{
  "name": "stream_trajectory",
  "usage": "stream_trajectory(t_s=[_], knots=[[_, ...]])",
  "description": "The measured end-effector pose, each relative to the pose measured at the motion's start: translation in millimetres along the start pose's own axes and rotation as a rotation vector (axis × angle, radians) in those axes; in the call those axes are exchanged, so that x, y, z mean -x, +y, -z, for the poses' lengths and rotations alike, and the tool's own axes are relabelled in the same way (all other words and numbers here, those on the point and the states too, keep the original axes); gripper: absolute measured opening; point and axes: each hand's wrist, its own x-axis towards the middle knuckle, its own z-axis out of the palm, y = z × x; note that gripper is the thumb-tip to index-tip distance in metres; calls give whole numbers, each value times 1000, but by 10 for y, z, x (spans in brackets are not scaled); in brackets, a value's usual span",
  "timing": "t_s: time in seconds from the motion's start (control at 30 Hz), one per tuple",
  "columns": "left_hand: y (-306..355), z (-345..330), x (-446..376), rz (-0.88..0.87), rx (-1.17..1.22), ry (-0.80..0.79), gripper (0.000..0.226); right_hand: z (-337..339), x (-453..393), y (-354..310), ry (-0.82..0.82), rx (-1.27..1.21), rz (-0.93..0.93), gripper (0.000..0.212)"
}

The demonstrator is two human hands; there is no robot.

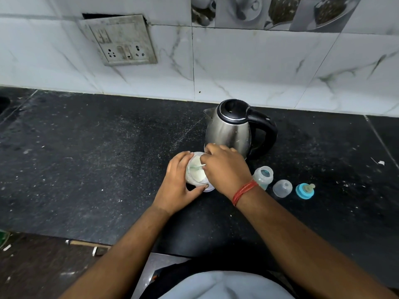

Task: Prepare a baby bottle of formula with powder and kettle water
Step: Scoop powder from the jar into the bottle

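Observation:
A clear jar of pale formula powder (195, 172) stands on the black counter (86, 158). My left hand (178, 186) wraps round its left side. My right hand (225, 169) reaches over the jar's mouth and pinches the handle of a thin scoop (197, 166) that lies in the powder. The open baby bottle (263, 176) stands just right of my right wrist. Its clear cap (282, 188) and blue teat ring (304, 190) lie further right. A steel kettle (231, 128) with a black lid and handle stands behind my hands.
A tiled wall with a socket plate (121, 41) rises behind the counter. White specks and a small scrap (381, 162) lie on the right of the counter. The counter's front edge runs close to my body.

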Motion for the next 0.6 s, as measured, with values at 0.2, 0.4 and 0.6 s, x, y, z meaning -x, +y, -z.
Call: stream_trajectory(t_s=[0.2, 0.4, 0.6], knots=[[21, -42, -17, 16, 12, 1, 91, 6, 58, 68, 62, -42, 19, 19], [41, -62, -29, -15, 3, 13, 90, -4, 24, 104, -21, -16, 11, 28], [74, -53, -65, -32, 1, 11, 88, -17, -13, 93, -33, -22, 4, 18]])
